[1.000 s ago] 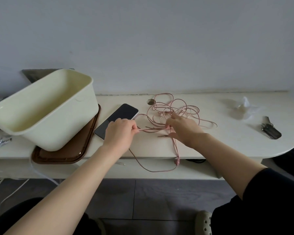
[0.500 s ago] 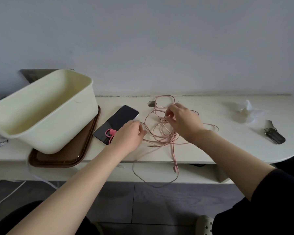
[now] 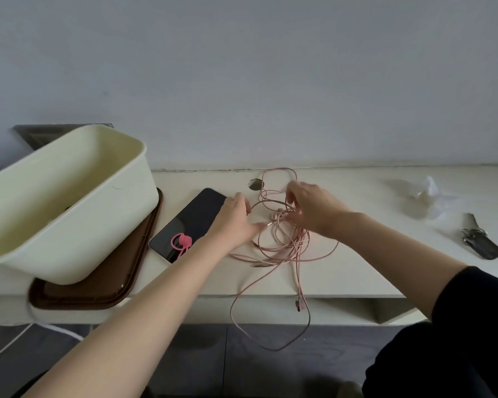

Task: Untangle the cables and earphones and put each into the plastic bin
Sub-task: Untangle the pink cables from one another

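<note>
Plainly the pink cable tangle (image 3: 283,242) lies mid-worktop (image 3: 365,275) near the front edge, with two loops hanging over that edge. The right hand (image 3: 314,209) grips strands at the tangle's back, fingers curled into them. The left hand (image 3: 235,218) sits just beside a metal-tipped plug end (image 3: 270,224), but blur hides whether it pinches anything. Best, I judge, to pin the knot with the right and feed that free end back loop by loop, never yanking, lest it tighten. The plastic bin (image 3: 78,225) waits on a brown tray (image 3: 98,294) at the left end, beyond a phone (image 3: 196,219).
</note>
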A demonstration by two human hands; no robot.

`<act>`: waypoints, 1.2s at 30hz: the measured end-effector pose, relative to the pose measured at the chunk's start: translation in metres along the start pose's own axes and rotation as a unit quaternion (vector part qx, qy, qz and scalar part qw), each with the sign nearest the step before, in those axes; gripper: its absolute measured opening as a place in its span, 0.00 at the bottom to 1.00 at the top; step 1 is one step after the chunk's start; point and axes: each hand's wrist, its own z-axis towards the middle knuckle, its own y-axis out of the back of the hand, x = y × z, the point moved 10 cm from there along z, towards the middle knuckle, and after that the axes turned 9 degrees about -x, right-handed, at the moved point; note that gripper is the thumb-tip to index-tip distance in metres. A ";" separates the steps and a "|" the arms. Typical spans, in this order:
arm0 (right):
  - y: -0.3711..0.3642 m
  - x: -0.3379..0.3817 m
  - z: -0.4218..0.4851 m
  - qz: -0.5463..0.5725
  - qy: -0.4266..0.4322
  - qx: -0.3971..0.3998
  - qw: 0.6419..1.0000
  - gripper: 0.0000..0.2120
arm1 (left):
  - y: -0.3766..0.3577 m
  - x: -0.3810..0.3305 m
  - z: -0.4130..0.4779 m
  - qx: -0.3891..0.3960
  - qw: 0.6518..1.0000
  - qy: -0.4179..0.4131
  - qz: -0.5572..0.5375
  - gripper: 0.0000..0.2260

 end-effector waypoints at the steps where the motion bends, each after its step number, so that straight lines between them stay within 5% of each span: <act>1: -0.005 0.001 -0.003 -0.028 0.014 0.020 0.999 0.10 | -0.008 0.000 -0.002 0.021 1.000 -0.006 0.020 0.19; 4: -0.022 0.004 -0.012 -0.105 0.051 0.083 0.990 0.14 | -0.027 0.005 -0.005 0.059 0.993 -0.021 0.099 0.23; 11: -0.028 0.005 -0.014 -0.095 0.045 0.087 0.991 0.11 | -0.020 -0.004 -0.013 0.014 0.992 -0.064 0.104 0.22; 17: 0.039 0.008 -0.003 0.142 -0.045 -0.054 0.987 0.08 | -0.015 -0.010 -0.020 -0.015 0.990 -0.070 0.119 0.22; 22: 0.116 0.020 0.005 0.327 -0.062 -0.205 0.920 0.07 | -0.008 -0.018 -0.030 -0.033 0.984 -0.092 0.147 0.21; 25: 0.141 0.029 0.006 0.365 -0.061 -0.225 0.902 0.06 | -0.008 -0.015 -0.031 -0.019 0.986 -0.081 0.148 0.20; 32: 0.117 0.052 0.000 0.184 -0.026 -0.156 0.970 0.08 | 0.033 -0.067 -0.043 -0.017 0.972 -0.051 -0.228 0.14; 36: 0.111 0.065 -0.007 0.149 -0.008 -0.155 0.977 0.10 | 0.044 -0.100 -0.061 0.021 0.954 -0.077 -0.290 0.10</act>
